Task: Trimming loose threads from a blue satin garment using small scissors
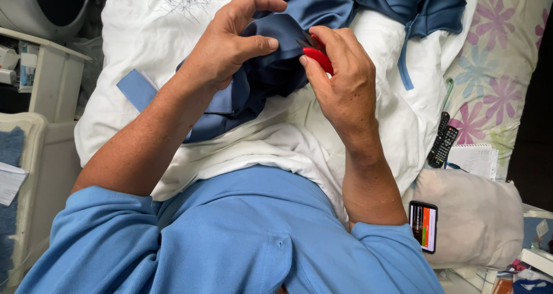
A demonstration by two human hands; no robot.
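Left hand pinches a fold of the dark blue satin fabric between thumb and fingers; fabric lies on the white pillow at centre, trailing to the far right. Right hand, just right of the left, grips a small red-handled tool with its tip against the same fold. To the near right: black remote on the floral sheet, phone on a beige cushion.

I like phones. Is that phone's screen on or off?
On. The phone lying on the beige cushion shows bright red, orange and green colours.
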